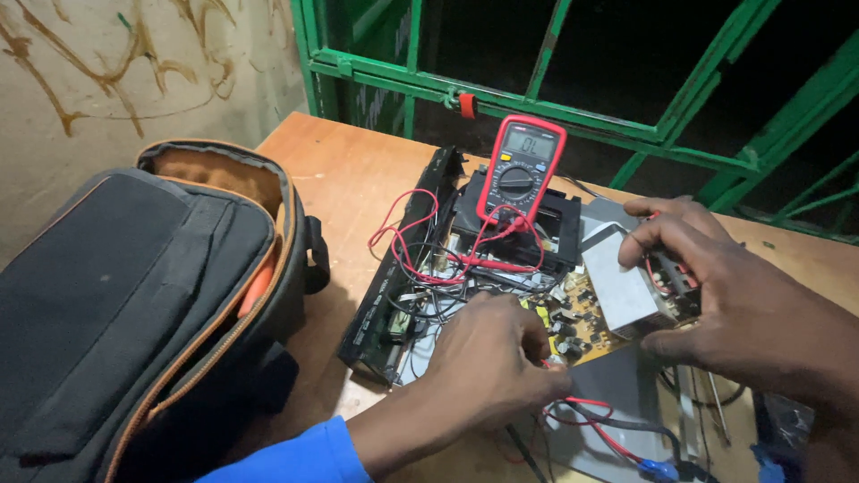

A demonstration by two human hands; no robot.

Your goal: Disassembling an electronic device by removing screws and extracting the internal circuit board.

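Head view: at lower centre, the left hand (497,358) pinches a red probe (586,413) against the circuit board (582,326). At right, the right hand (716,277) grips the metal box (622,286). That board looks light, stiff and fragile, best held by its edges.

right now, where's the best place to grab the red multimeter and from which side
Probably by the long side edges of the red multimeter, around the middle of its body, coming down from above. It stands propped on the opened device, screen up, with both edges bare. Keep off the lower end, where its red and black leads plug in and tangle.
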